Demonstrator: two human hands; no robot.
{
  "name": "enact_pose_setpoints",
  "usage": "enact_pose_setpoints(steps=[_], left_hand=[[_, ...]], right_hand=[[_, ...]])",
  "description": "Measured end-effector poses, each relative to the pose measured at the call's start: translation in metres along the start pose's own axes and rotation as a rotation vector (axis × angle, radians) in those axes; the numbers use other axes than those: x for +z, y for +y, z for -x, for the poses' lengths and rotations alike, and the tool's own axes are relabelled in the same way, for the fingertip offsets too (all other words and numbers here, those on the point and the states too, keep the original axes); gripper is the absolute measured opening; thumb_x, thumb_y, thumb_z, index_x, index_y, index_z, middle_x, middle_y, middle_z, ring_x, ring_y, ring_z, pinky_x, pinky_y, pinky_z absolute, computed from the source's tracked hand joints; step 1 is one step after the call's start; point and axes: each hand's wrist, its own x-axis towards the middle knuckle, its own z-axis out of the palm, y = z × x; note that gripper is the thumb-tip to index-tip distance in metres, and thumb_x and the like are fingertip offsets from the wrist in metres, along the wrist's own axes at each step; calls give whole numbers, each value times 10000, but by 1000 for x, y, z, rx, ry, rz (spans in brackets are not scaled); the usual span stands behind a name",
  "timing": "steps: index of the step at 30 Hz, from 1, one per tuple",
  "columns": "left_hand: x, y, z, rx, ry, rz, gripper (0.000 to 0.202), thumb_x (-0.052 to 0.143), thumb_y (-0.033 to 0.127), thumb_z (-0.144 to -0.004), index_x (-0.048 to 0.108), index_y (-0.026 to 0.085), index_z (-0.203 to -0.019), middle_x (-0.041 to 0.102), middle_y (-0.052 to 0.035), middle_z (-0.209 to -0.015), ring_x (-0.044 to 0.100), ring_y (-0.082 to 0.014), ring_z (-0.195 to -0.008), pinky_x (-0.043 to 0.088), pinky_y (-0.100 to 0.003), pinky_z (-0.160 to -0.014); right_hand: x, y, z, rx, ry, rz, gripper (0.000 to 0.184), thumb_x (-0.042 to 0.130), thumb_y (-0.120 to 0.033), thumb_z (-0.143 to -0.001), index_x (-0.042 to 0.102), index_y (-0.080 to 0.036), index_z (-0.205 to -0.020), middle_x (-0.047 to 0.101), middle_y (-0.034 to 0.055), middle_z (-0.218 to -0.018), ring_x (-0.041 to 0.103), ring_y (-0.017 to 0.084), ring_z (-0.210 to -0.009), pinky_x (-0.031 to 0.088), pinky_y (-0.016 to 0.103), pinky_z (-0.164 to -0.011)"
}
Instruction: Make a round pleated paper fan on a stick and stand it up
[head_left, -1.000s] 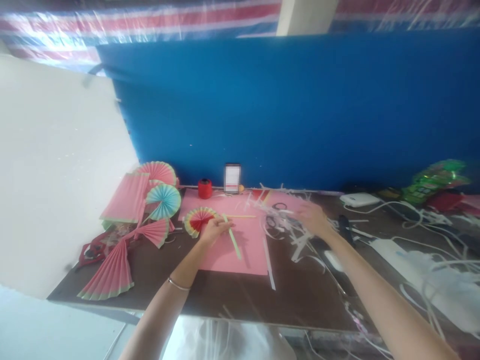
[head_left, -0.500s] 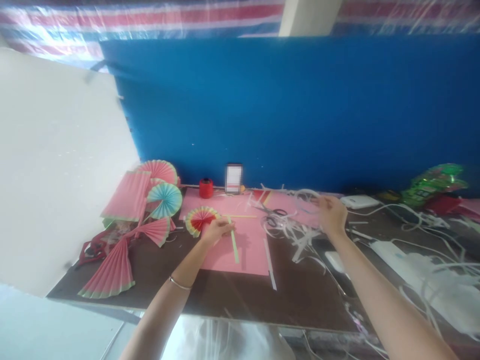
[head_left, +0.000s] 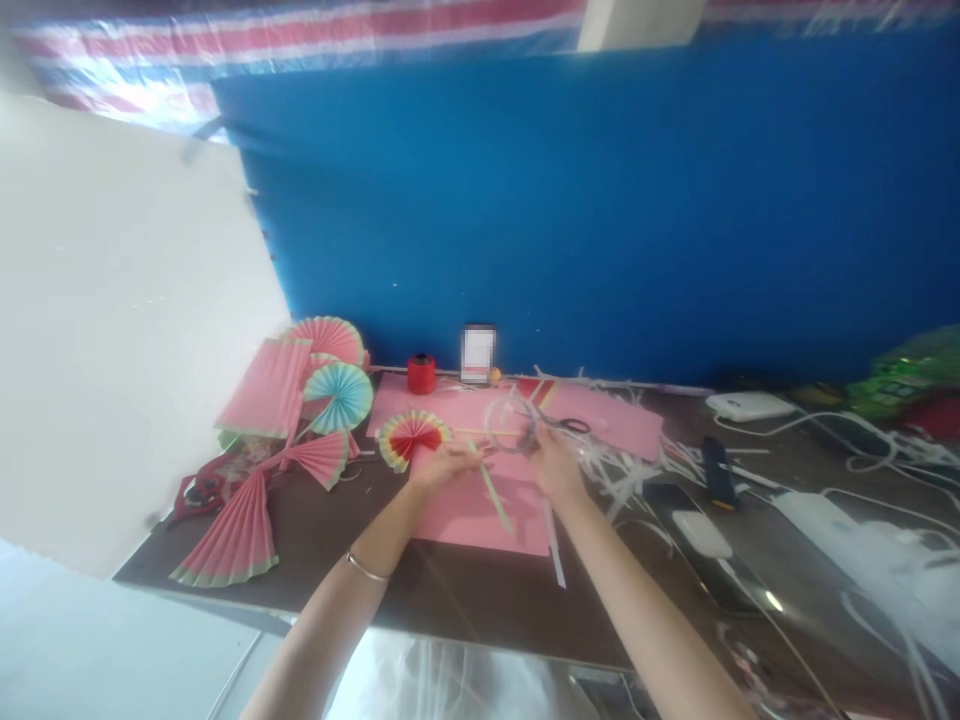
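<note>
My left hand (head_left: 450,462) is closed on a narrow pale green paper strip (head_left: 496,500), which slants down over a pink paper sheet (head_left: 480,525). My right hand (head_left: 556,465) has its fingers closed on a clear ring, which looks like a roll of tape (head_left: 510,422), close to the left hand. Just left of the left hand lies a small pleated paper fan (head_left: 411,438) in red and yellow. Behind the right hand are scissors (head_left: 576,426), partly hidden, among white paper strips (head_left: 626,480).
Pleated pink fans (head_left: 232,530) and a blue one (head_left: 341,398) are at the left. A red spool (head_left: 421,374) stands by the blue partition (head_left: 600,200). To the right lie a phone (head_left: 720,575), a white power strip (head_left: 825,530) and cables.
My right hand has moved left from the table's right side toward my left hand, bringing the clear roll of tape. The green strip now slants more. The view has shifted slightly right.
</note>
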Motion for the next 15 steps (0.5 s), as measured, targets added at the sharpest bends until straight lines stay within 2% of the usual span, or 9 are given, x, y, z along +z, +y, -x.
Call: enact_pose_setpoints(steps=[2, 4, 7, 10, 13, 15], left_hand=[[-3, -1, -1, -11, 86, -118, 222, 777, 290, -595, 643, 115, -564, 669, -82, -756, 621, -219, -815, 451, -376, -804], [-6, -2, -1, -22, 162, -185, 244, 774, 310, -596, 630, 120, -543, 600, -17, -585, 587, -146, -664, 452, -310, -728], [-6, -1, -1, -23, 191, -128, 256, 783, 314, -579, 621, 122, -527, 566, 8, -556, 544, -97, -599, 447, -259, -684], [-2, 1, 1, -36, 171, -44, 253, 801, 301, -549, 624, 122, -530, 585, -6, -576, 567, -110, -637, 465, -275, -731], [4, 4, 3, -28, 123, 4, 263, 811, 297, -533, 613, 127, -504, 596, -22, -587, 598, -151, -704, 477, -319, -773], [6, 4, 4, -16, 149, 7, 279, 814, 292, -529, 596, 126, -477, 564, -13, -535, 598, -156, -677, 482, -325, -749]], right_hand=[[10, 9, 8, 93, -27, -126, 304, 673, -494, -664, 606, -199, -685, 649, 36, -675, 624, 177, -643, 537, 358, -617], [11, 13, 14, 161, -40, -207, 308, 717, -472, -624, 619, -194, -714, 655, 29, -704, 628, 163, -639, 544, 351, -636], [6, 16, 19, 171, -37, -221, 298, 725, -406, -639, 625, -207, -838, 665, 12, -761, 636, 147, -647, 546, 340, -663], [3, 19, 22, 149, -40, -148, 284, 690, -391, -678, 606, -209, -880, 667, 11, -767, 652, 164, -672, 549, 363, -683], [3, 21, 26, 123, -103, 32, 280, 651, -420, -699, 612, -184, -845, 672, 47, -766, 659, 206, -704, 544, 399, -694], [5, 18, 30, 21, -104, 213, 279, 630, -429, -710, 623, -178, -831, 672, 73, -809, 652, 227, -761, 529, 415, -730]])
